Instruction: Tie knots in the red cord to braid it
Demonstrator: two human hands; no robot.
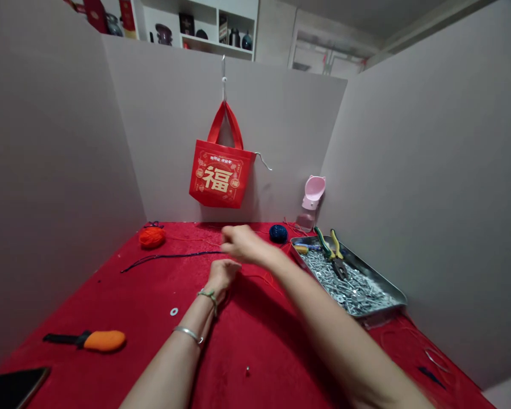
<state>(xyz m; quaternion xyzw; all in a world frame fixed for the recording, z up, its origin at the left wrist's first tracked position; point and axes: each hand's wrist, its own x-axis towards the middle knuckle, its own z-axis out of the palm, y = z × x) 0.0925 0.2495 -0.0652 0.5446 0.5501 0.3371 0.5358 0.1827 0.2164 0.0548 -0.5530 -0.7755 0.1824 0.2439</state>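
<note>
My left hand (222, 274) rests on the red cloth (153, 295) with its fingers curled shut, seemingly pinching a thin orange thread (264, 276) that trails off to the right. My right hand (239, 243) is raised just beyond it, blurred, with fingers drawn together; what they hold cannot be made out. A dark blue cord (170, 257) lies stretched on the cloth to the left of both hands. A ball of orange yarn (152, 237) sits at the back left and a dark blue yarn ball (278, 233) at the back, right of my right hand.
A metal tray (392, 289) of several nuts and washers holds green-and-yellow pliers (331, 250) at the right. An orange-handled knife (93, 340), a phone (12, 386) and a loose washer (174, 311) lie at the left. A red bag (220, 176) hangs on the back wall beside a pink bottle (310, 204).
</note>
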